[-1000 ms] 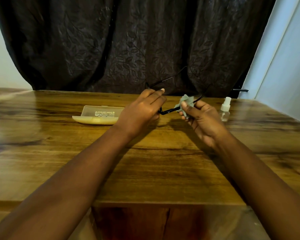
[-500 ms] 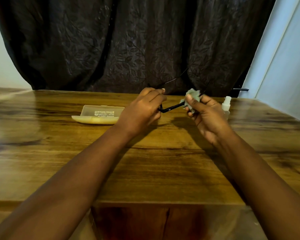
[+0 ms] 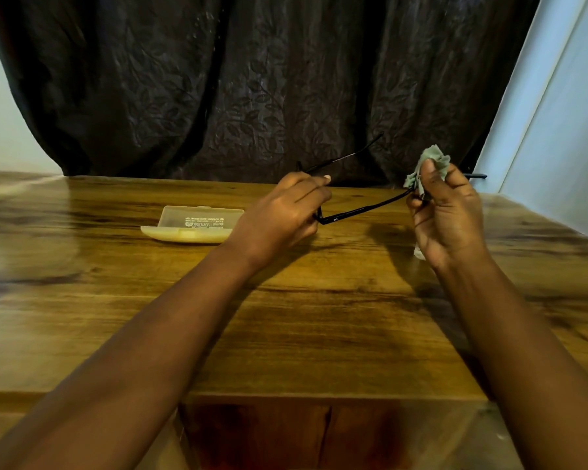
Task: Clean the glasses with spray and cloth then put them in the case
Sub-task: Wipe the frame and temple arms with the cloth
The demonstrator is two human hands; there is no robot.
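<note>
mid frame above the desk (image 3: 286,334), the left hand (image 3: 279,212) grips the glasses (image 3: 360,209) while the right hand (image 3: 445,212) has its fingers (image 3: 431,178) clamped on the cloth (image 3: 433,164), so wiping seems underway, and the open case (image 3: 192,225) farther left awaits them.

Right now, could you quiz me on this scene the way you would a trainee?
1. True or false: the glasses case on the table lies open.
2. Which hand pinches the grey-green cloth: A) the left hand, B) the right hand, C) neither?
3. Fill in: the left hand holds the black ____.

Key: 1 true. 2 B. 3 glasses.
</note>
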